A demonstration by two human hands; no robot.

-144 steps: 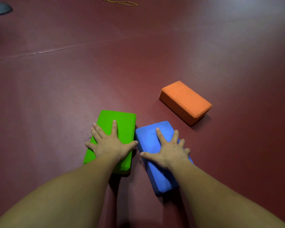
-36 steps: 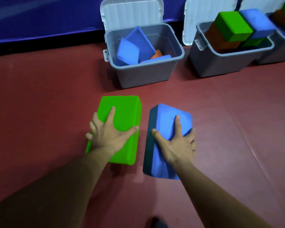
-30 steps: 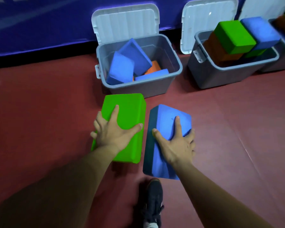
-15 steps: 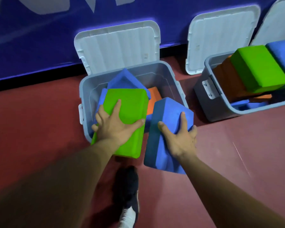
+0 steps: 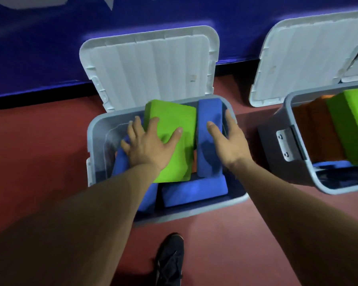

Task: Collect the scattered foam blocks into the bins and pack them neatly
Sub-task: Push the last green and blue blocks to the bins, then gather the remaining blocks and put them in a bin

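The left hand grasps the green block from above: the thumb and first finger lie on its top face, and the other fingers go down over its left edge. The right hand grasps the blue block, which stands on its narrow side, with the thumb on one broad face and the fingers on the other face. Both blocks are inside the grey bin, side by side and touching. The green one lies tilted over other blue blocks at the bottom. The white lid of the bin leans open against the blue wall. To the right, on the red floor, a second bin holds green and orange blocks. A black shoe is near the bottom edge.
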